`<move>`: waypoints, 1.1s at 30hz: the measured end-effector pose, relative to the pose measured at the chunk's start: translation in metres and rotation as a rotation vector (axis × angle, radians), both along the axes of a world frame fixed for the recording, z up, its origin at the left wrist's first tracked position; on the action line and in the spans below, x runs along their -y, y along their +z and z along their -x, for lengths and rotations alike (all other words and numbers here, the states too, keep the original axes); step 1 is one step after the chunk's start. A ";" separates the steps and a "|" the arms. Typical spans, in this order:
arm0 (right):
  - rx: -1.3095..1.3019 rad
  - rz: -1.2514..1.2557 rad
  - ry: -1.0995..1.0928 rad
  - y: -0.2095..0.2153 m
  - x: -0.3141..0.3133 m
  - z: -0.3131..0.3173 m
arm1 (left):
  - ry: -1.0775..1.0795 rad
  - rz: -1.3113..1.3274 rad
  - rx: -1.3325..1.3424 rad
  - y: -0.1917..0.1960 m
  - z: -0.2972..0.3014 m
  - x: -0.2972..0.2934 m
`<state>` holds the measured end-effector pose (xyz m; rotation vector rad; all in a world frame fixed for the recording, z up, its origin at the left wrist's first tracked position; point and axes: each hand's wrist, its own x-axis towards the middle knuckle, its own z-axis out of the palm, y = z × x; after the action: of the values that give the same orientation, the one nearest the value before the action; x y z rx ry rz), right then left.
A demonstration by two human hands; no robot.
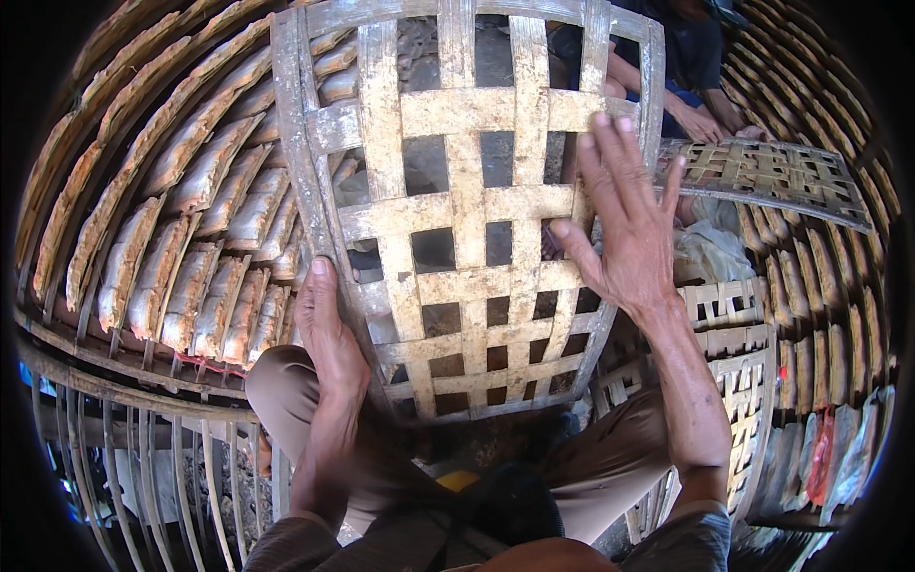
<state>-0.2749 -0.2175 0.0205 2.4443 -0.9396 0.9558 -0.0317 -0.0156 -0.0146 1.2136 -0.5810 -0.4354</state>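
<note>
Our left hand [329,329] grips the woven bamboo tray [457,210] at its seven o'clock edge; our right hand [624,219] lies open, flat at three o'clock. We judge we are positioning the tray upright over our knees, which needs a steady hold.

Bamboo drying racks [143,362] crowd the left, laden with rows of pale split fish [191,238]. More woven trays [762,172] and stacked racks [820,343] fill the right. Bright daylight falls across everything; dark ground [496,439] shows below.

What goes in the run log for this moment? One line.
left hand: grips tray edge | right hand: flat on tray | rack: filled, left | other person: behind
</note>
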 end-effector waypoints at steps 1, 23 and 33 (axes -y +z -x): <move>-0.018 0.022 0.059 0.001 -0.003 0.004 | -0.012 0.001 -0.003 0.000 0.000 -0.001; -0.427 -0.291 0.392 -0.019 -0.051 -0.029 | 0.067 0.077 -0.141 0.001 -0.008 0.004; -0.196 -0.203 0.120 -0.046 -0.055 -0.041 | 0.064 -0.018 -0.185 0.001 -0.015 -0.002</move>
<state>-0.2340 -0.1622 -0.0256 2.7322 -0.8674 0.6692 -0.0166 -0.0132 -0.0138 1.1907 -0.3793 -0.4934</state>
